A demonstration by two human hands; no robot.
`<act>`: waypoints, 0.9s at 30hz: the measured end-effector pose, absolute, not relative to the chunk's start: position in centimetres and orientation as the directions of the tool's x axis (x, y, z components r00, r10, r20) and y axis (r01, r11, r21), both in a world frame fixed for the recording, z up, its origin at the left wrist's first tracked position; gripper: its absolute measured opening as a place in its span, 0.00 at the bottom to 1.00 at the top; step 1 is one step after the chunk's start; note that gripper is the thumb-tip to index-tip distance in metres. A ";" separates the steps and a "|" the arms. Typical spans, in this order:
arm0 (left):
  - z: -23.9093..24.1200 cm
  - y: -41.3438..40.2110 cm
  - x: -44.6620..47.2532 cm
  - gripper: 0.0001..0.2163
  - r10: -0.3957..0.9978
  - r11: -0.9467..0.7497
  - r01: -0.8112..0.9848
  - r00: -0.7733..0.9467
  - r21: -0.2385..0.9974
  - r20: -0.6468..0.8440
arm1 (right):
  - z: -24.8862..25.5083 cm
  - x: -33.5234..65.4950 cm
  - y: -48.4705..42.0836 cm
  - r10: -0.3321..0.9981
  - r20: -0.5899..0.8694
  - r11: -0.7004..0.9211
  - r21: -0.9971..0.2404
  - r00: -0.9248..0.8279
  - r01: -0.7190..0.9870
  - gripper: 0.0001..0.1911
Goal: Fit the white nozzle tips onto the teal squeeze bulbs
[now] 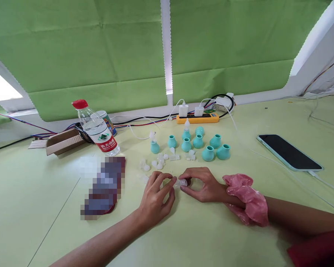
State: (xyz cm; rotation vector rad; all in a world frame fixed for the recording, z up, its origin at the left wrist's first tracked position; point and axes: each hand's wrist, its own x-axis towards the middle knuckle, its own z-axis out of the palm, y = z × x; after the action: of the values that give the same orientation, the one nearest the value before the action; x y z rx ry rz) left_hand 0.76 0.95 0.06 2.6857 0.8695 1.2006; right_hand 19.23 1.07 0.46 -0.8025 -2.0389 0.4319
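Between my two hands is a small clear plastic tube [181, 183]. My right hand [202, 184], with a pink scrunchie [249, 200] on its wrist, pinches it between thumb and fingers. My left hand [157, 196] meets its left end with thumb and fingertips pressed close, partly hiding that end. Just beyond lie several loose clear and white plastic nozzle pieces [174, 156]. Further back, several teal rubber squeeze bulbs [208, 153] stand with their mouths up. Two of them, a left bulb [155, 147] and a back bulb [186, 134], carry pale pointed nozzles.
A water bottle [100, 129] with a red cap, a can [109, 123] and an open cardboard box [65, 142] stand at left. A blurred dark item [105, 187] lies nearer. Behind the bulbs is a yellow power strip [197, 118] with cables. A charging phone [289, 152] lies at right.
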 end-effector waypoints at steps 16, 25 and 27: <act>1.6 1.6 0.5 0.10 0.806 -0.556 0.343 0.445 0.757 0.391 | 0.7 19.1 0.9 0.543 0.746 0.839 -0.466 -0.386 0.279 0.12; 1.4 1.4 0.9 0.09 0.750 -0.632 0.332 0.490 0.700 0.445 | 0.3 19.2 1.1 0.465 0.762 0.885 -0.399 -0.451 0.238 0.12; 1.2 1.4 0.8 0.09 0.725 -0.667 0.334 0.495 0.665 0.479 | 0.2 19.3 1.1 0.461 0.767 0.887 -0.396 -0.446 0.237 0.12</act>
State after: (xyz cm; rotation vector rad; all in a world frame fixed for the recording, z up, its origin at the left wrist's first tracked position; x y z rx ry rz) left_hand 0.83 1.41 1.17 2.2488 0.8713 1.0531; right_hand 19.28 1.13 0.25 -0.5046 -2.0518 0.2822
